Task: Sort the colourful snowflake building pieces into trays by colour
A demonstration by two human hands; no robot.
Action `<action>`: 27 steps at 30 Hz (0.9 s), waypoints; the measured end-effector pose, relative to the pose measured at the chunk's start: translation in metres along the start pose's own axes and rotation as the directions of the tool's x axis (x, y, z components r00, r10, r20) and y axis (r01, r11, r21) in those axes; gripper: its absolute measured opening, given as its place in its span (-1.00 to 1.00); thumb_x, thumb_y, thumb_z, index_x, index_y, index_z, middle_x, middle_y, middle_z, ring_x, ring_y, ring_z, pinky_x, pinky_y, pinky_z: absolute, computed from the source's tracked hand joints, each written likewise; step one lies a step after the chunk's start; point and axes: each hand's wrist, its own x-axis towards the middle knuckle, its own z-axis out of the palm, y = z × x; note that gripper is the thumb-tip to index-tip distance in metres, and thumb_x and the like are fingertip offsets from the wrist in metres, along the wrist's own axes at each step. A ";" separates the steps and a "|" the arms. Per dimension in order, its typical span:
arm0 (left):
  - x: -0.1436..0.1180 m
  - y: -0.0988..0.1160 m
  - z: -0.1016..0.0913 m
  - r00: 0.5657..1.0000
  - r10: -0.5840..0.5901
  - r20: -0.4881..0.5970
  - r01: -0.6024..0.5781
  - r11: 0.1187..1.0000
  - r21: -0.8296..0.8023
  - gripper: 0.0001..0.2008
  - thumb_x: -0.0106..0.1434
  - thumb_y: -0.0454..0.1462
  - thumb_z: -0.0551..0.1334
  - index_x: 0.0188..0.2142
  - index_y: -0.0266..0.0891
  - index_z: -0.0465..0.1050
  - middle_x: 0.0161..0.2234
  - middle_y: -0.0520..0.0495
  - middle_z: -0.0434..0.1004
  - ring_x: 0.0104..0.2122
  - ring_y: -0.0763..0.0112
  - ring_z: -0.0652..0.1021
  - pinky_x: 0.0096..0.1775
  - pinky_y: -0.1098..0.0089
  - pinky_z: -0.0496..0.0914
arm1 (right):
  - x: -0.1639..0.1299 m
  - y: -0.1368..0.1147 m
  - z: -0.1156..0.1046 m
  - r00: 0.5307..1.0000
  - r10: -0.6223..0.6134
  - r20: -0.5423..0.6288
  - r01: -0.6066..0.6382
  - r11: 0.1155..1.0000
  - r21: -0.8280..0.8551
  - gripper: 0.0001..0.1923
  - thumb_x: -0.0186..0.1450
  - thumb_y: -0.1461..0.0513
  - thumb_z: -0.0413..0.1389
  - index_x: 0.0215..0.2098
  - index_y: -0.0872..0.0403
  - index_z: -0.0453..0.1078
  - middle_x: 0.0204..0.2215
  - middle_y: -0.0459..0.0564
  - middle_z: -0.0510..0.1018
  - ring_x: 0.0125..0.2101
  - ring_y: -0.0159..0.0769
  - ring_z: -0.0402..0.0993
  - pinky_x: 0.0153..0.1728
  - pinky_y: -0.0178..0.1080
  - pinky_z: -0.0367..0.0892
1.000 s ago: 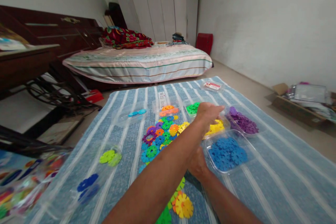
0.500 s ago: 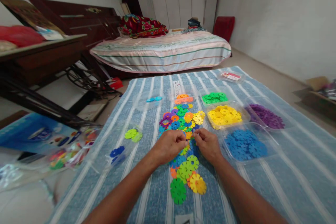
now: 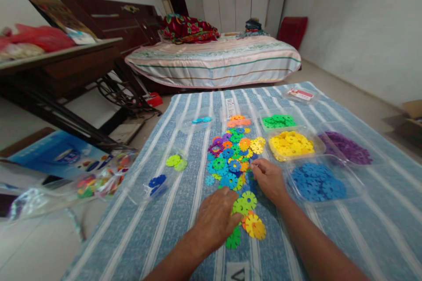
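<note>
Sorting by colour, that's my read. Left hand (image 3: 216,219) rests flat on the near end of the loose pile (image 3: 235,167) on the striped blanket (image 3: 329,228), fingers spread over a lime-green disc (image 3: 244,203), nothing gripped. Right hand (image 3: 268,178) pinches at the pile's middle; whether its grip has a piece, I cannot tell. Likely next: lift 1 disc clear and carry it to its matching tray. On the right, 4 trays: green (image 3: 278,121), yellow (image 3: 292,144), purple (image 3: 346,149), blue (image 3: 316,182).

Striped blue mat (image 3: 346,228) under plastic discs (image 3: 234,158)
</note>
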 end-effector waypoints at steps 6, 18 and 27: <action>0.006 0.003 0.001 0.999 -0.049 -0.021 0.048 0.997 -0.067 -0.89 0.05 -0.27 0.16 -0.38 -0.22 0.31 -0.37 -0.01 0.41 -0.35 0.36 0.41 -0.33 0.40 0.19 | 0.000 -0.003 -0.001 1.000 0.019 0.000 -0.019 1.000 0.005 -0.76 0.20 0.10 0.00 -0.42 0.06 0.42 -0.67 -0.17 0.38 -0.61 -0.40 0.29 -0.53 -0.36 0.15; 0.012 -0.014 -0.006 0.993 -0.116 0.035 0.111 0.751 -0.651 -0.92 -0.06 -0.29 0.18 -0.56 -0.25 0.30 -0.64 0.14 0.24 -0.59 0.55 0.30 -0.52 0.51 0.14 | -0.001 0.001 0.002 0.999 0.034 0.015 -0.034 0.999 0.006 -0.72 0.21 0.07 -0.01 -0.41 0.06 0.42 -0.69 -0.19 0.33 -0.63 -0.40 0.28 -0.55 -0.36 0.13; 0.027 -0.055 -0.071 0.927 -0.268 -0.263 0.062 0.800 -0.597 -0.84 -0.06 -0.19 0.20 -0.53 -0.26 0.38 -0.64 0.12 0.33 -0.60 0.54 0.31 -0.51 0.50 0.18 | -0.003 0.004 0.003 0.998 0.042 0.035 -0.043 0.999 0.026 -0.70 0.22 0.05 -0.02 -0.40 0.06 0.42 -0.68 -0.18 0.34 -0.61 -0.38 0.29 -0.53 -0.34 0.16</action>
